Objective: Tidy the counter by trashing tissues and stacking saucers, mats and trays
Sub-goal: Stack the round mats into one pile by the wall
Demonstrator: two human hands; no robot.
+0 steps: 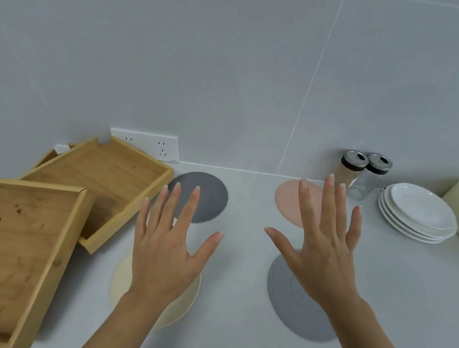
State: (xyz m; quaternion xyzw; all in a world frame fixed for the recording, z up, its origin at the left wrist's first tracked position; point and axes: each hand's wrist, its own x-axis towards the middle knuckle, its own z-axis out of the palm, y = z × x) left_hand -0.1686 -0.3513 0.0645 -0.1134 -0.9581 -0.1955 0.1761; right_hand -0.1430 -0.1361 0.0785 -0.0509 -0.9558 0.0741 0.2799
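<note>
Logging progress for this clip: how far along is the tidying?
Done: saucers stacked at right. In hand: nothing; left hand and right hand hover open over the counter. Left: four mats lie apart, wooden trays sit askew. No loose tissues visible.

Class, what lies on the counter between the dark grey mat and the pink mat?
Nothing: in the head view, bare counter separates the dark grey mat from the pink mat.

Two spread hands, left hand [163, 254], right hand [324, 257], above round mats [291, 299], wooden trays [103, 177] left
</note>
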